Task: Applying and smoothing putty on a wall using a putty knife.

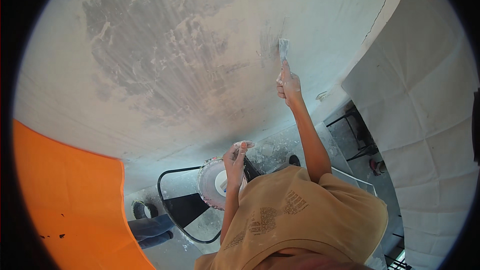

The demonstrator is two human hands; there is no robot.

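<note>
My right hand (289, 88) reaches up to the wall and is closed round the handle of a putty knife (284, 49). The blade, smeared with white, lies against the wall (245, 15) beside a small scraped grey mark. Lower down, in front of my chest, my left hand (235, 160) is closed with fingers and thumb together. White stuff coats its fingertips; whether it grips anything beyond that is unclear. Just beside and below that hand stands a round whitish bucket (204, 182) with a crusted rim, partly hidden by my wrist.
A large rough grey patch (150, 40) marks the wall at left. A black-framed chair (182, 210) stands by the bucket. An orange sheet (75, 200) hangs at left, a pale sheet (410, 120) at right. Another person's jeans-clad legs (152, 230) show near the orange sheet.
</note>
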